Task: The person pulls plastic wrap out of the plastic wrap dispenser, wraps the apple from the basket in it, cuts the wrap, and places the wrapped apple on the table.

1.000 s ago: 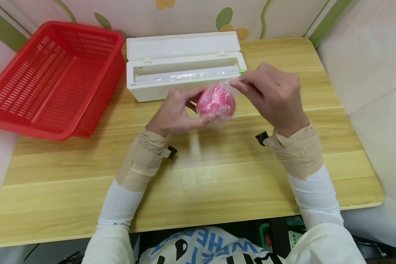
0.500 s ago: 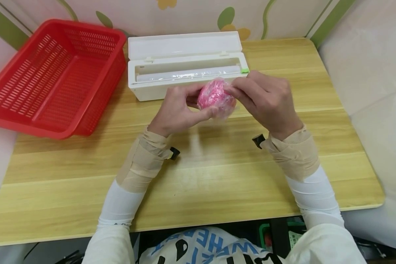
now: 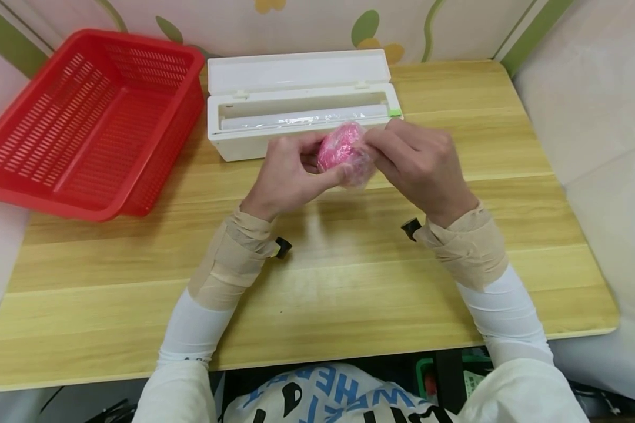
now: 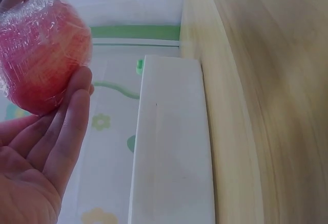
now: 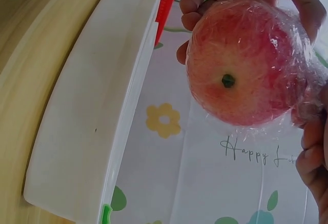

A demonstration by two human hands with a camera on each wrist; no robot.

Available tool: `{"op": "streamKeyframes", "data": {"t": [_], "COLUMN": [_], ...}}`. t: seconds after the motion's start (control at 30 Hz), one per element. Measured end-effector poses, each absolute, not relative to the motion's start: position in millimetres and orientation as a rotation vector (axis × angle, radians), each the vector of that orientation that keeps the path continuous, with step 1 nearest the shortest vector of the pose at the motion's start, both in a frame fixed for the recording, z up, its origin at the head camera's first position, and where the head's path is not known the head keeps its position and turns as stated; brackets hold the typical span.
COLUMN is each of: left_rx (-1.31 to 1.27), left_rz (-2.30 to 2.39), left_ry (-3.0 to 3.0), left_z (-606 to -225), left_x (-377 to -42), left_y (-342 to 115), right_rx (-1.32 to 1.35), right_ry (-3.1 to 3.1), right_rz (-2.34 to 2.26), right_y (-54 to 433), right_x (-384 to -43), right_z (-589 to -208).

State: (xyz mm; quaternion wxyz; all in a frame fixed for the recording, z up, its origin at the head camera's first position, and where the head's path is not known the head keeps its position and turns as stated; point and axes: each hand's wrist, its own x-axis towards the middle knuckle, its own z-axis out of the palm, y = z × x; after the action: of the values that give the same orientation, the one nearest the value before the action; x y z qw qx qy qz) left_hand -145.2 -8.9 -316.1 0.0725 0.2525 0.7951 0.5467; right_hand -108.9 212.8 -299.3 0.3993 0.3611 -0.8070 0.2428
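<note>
A pinkish-red apple (image 3: 338, 147), wrapped in clear cling film (image 5: 307, 78), is held up above the table before a white box. My left hand (image 3: 288, 176) grips it from the left, thumb on the near side; the left wrist view shows the fingers under the apple (image 4: 48, 62). At its right side, my right hand (image 3: 420, 164) pinches the gathered film. In the right wrist view a small dark green spot marks the face of the apple (image 5: 241, 65), and the film bunches toward the right hand's fingers.
Behind the hands stands the white cling film dispenser (image 3: 270, 147), its lid (image 3: 296, 73) raised, with a roll of film (image 3: 307, 119) inside and a green slider (image 3: 395, 113) at its right end. A red basket (image 3: 159, 155) is at the back left of the wooden table (image 3: 349, 294).
My right hand has moved left and slightly down, bringing the pulled-out film in against the apple's right side. The left hand has kept its grip, nearly in place.
</note>
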Motion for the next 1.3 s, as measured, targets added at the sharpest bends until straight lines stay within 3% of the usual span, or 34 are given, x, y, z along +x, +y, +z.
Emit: {"op": "streamKeyframes", "data": {"t": [0.27, 0.6, 0.97, 1.1, 1.3], "left_rx": [0.665, 0.358, 0.212, 0.256, 0.543], "left_rz": [1.658, 1.637, 1.835, 1.93, 1.83], "left_ry": [2.513, 2.756, 2.486, 2.22, 2.041], "left_z": [-316, -319, -319, -319, -319], "left_x": [-143, -145, -151, -157, -161], "left_y": [-7, -3, -6, -13, -27], "right_rx": [0.851, 0.7, 0.758, 0.794, 0.788], "right_ry": [-2.101, -2.415, -2.558, -2.421, -2.248], "right_rz": [0.536, 0.222, 0.47, 0.672, 0.806], "right_y": [209, 193, 182, 188, 192], "right_x": [-107, -96, -91, -99, -111], "right_z": [-298, -300, -300, -301, -308]}}
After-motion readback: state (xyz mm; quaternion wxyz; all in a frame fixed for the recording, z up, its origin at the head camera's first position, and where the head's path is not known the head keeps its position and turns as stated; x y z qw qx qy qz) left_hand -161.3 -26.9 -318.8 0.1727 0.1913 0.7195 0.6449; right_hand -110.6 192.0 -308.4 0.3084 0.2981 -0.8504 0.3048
